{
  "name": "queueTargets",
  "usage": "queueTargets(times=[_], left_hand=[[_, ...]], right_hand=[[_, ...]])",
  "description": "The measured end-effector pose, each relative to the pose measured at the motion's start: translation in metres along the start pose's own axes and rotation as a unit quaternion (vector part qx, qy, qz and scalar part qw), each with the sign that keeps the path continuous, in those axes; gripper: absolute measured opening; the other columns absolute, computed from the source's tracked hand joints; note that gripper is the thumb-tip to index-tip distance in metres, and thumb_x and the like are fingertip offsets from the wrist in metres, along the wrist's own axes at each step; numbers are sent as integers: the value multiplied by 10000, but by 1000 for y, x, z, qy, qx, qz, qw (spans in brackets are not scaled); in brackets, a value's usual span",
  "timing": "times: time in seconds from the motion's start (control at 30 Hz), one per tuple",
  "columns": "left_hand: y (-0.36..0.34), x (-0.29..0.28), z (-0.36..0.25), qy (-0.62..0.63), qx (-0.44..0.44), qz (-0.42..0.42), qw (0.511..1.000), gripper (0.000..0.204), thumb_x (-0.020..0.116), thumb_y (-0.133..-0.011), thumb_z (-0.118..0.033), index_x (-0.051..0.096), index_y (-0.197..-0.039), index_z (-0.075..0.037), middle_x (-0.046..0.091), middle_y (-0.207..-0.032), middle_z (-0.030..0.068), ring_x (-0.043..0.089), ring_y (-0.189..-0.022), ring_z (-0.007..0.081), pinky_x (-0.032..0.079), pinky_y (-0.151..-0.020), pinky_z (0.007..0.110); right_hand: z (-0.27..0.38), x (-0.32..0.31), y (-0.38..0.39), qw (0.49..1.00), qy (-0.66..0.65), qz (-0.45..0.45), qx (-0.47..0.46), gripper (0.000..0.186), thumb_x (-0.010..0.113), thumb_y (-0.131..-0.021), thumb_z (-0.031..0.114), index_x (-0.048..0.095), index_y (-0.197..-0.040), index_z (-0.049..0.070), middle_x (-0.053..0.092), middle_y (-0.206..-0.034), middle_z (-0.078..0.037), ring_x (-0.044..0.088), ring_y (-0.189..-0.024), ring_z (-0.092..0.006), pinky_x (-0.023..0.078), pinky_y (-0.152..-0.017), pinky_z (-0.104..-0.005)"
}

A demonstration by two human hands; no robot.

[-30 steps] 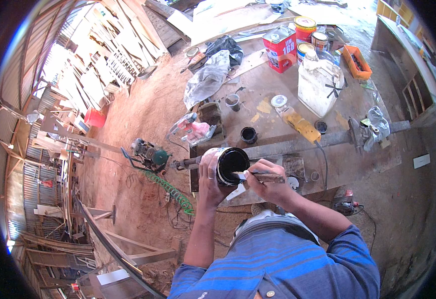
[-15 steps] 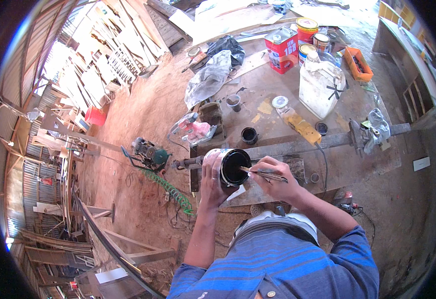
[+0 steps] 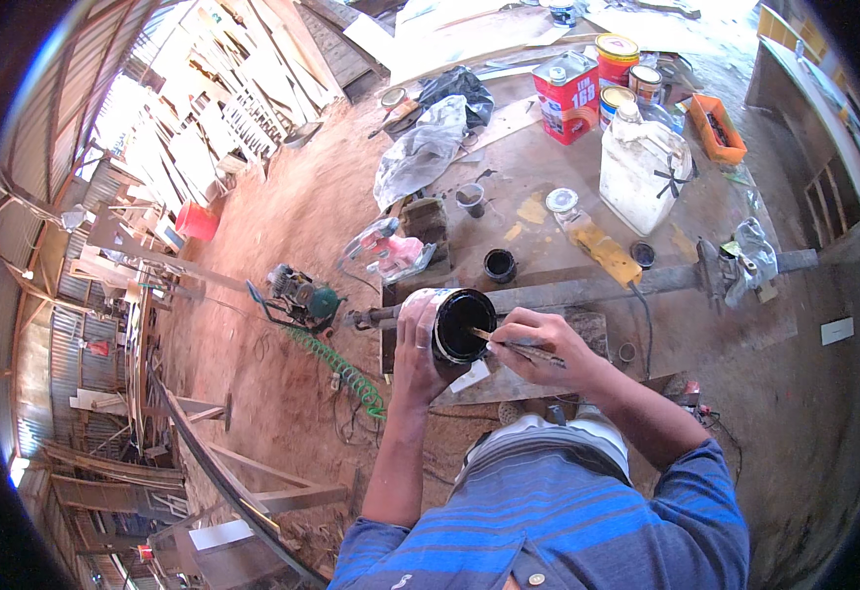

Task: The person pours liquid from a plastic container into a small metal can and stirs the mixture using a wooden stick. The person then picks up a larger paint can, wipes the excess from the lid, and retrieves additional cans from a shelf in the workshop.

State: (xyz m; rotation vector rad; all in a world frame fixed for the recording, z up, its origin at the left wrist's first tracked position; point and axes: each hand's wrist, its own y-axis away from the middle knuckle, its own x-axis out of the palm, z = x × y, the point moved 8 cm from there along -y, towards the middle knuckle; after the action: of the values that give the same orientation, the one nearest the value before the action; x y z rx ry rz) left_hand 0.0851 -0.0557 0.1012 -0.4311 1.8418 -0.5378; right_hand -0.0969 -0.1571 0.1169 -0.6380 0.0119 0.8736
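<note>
My left hand (image 3: 416,359) grips a pale paint can (image 3: 420,313) with dark contents, tilted over the near edge of the worktable. My right hand (image 3: 543,344) pinches a narrow, flat wooden-handled tool (image 3: 528,356), a stick or brush, whose tip is inside the can; which of the two it is I cannot tell. Just beyond the can stands a small dark cup (image 3: 500,265). Farther back are a clear cup (image 3: 470,200), a yellow power tool (image 3: 607,253) and a pink-and-clear sander-like tool (image 3: 399,250).
The worktable (image 3: 720,324) holds a red metal can (image 3: 565,103), a white jerrycan (image 3: 636,172), an orange bin (image 3: 715,133) and crumpled plastic sheets (image 3: 418,147). A green compressor (image 3: 297,300) with coiled hose is at left. Lumber (image 3: 238,108) leans beyond it. A cabinet (image 3: 848,177) stands right.
The tool in my right hand has turned narrower in view, its tip deeper over the can's middle. My right hand has moved slightly up and right; the view has shifted slightly.
</note>
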Motion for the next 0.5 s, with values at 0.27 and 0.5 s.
queueTargets(times=[0.27,0.5], left_hand=[[4,-36,-1,-36,-22,-41,998,1125,1028,-672,-407,441,-1559,-41,593,-1476,259,583,-1350,493,464,-1174,596],[37,-96,9,-12,-156,-64,986,1191,1053,-582,-369,470,-1570,-48,592,-1499,225,567,-1385,456,447,-1201,565]], right_hand=[[-60,31,10,933,-197,-115,279,135,738,-1068,131,725,-1023,4,769,-867,-92,741,-745,-145,615,-688,-324],[-54,20,-46,890,-380,-47,249,186,714,-1095,175,695,-1104,-10,764,-915,-104,771,-798,-196,657,-697,-358]])
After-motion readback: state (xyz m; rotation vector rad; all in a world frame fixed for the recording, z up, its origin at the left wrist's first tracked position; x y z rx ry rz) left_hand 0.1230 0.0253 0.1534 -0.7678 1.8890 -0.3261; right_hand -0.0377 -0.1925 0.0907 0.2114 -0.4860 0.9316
